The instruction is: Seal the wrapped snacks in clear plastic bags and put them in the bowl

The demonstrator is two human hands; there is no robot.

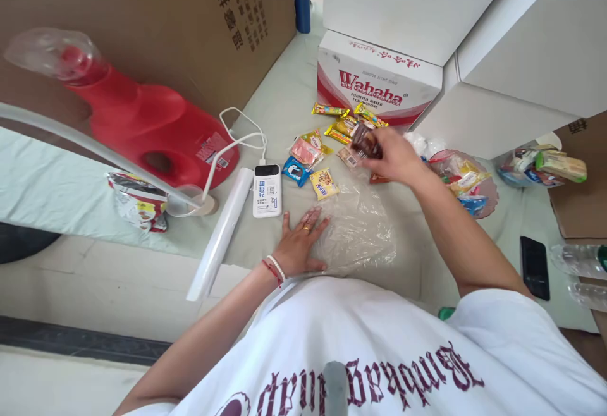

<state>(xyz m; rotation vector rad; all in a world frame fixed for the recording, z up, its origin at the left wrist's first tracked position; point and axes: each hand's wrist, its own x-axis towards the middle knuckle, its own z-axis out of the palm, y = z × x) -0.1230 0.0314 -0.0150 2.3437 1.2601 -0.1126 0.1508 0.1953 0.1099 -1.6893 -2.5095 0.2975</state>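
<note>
My left hand [302,244] lies flat with spread fingers on the cloth, at the left edge of a clear plastic bag [360,232]. In my right hand [391,155] is a dark brown snack packet [366,142], gripped at its right side. Just under it lies a pale packet with a barcode [348,157]. Several yellow snack packets [342,128] are piled behind. To the left are a pink packet [307,152], a blue packet [296,171] and a yellow square packet [324,184].
A Wahaha carton [379,81] stands behind the snacks. On the right are a pink bowl of snacks [490,195] and a black phone [535,267]. Leftward are a white power bank [267,191] with a cable, a plastic roll [222,232] and a large red jug [161,125].
</note>
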